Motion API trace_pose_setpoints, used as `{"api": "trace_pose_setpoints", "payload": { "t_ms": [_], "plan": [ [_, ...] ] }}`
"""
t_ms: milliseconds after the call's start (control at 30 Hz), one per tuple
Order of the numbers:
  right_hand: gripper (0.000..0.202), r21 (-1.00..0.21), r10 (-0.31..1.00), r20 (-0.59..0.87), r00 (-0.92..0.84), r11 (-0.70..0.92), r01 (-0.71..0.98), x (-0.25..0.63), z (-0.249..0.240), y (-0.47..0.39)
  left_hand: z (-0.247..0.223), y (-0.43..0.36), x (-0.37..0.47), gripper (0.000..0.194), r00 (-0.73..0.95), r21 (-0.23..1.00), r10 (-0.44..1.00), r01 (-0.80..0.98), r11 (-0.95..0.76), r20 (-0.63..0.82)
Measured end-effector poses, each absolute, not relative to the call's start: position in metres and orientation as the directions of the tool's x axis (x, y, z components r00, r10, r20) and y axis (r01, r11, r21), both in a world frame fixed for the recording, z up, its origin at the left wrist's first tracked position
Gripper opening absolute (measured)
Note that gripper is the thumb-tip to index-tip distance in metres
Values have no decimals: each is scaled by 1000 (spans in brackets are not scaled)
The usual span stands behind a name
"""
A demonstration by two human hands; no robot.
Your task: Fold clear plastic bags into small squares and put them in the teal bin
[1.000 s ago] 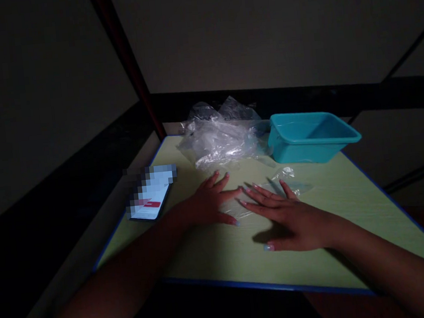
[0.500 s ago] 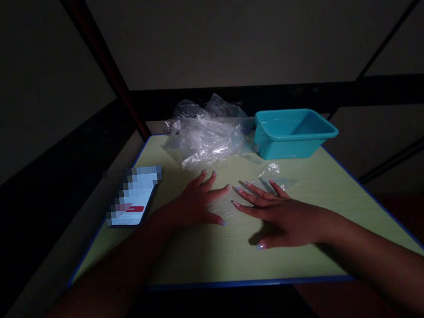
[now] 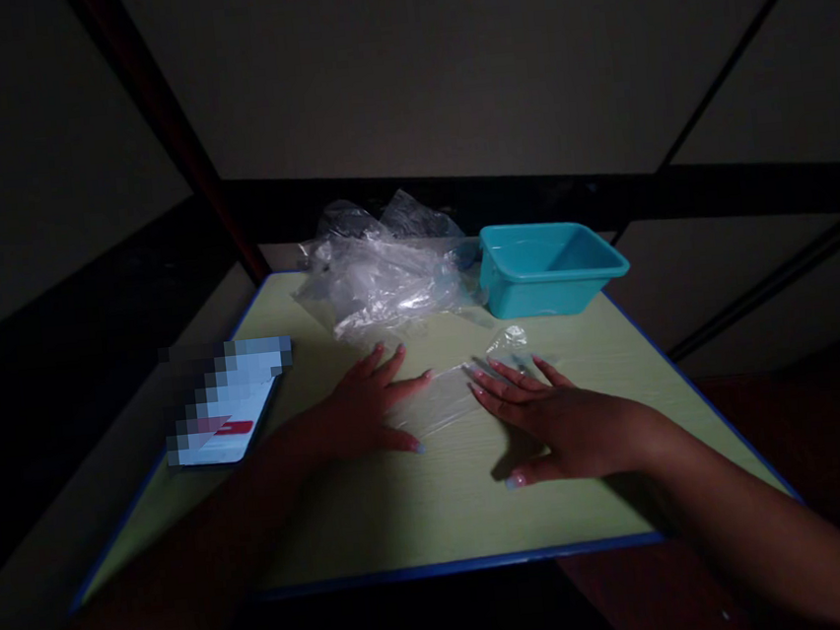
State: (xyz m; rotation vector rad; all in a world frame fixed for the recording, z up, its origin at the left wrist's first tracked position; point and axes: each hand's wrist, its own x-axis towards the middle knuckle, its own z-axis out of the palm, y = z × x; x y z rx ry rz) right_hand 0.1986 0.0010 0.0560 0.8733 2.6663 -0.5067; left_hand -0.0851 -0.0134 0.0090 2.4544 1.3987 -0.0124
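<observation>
A thin clear plastic bag [image 3: 439,402] lies flat on the pale green tabletop [image 3: 410,524], with a crumpled end toward the back right. My left hand [image 3: 362,410] rests palm down with fingers spread at the bag's left end. On the bag's right part lies my right hand [image 3: 560,420], its fingers stretched out and its thumb apart. Neither hand grips anything. Behind them is a heap of crumpled clear plastic bags [image 3: 394,278].
A turquoise plastic basin [image 3: 544,293] stands at the back right, beside the heap. At the left edge lies a phone [image 3: 231,402] with its screen lit. The table has a blue edge, and a dark wall rises behind it.
The view has shifted, so the table things appear further left. My right hand has slid to the right relative to my left hand, widening the gap between them and showing more of the bag.
</observation>
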Motion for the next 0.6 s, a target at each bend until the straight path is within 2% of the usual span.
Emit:
{"api": "trace_pose_setpoints", "payload": {
  "t_ms": [333, 600],
  "plan": [
    [92, -169, 570, -379, -729, 732, 660, 209, 60, 6, 2, -11, -88, 98, 539, 254, 831, 830, -496, -138],
    [91, -174, 597, -335, -729, 721, 670, 221, 57, 14, 5, -12, -87, 95, 527, 257, 838, 837, -483, -139]
  ]
}}
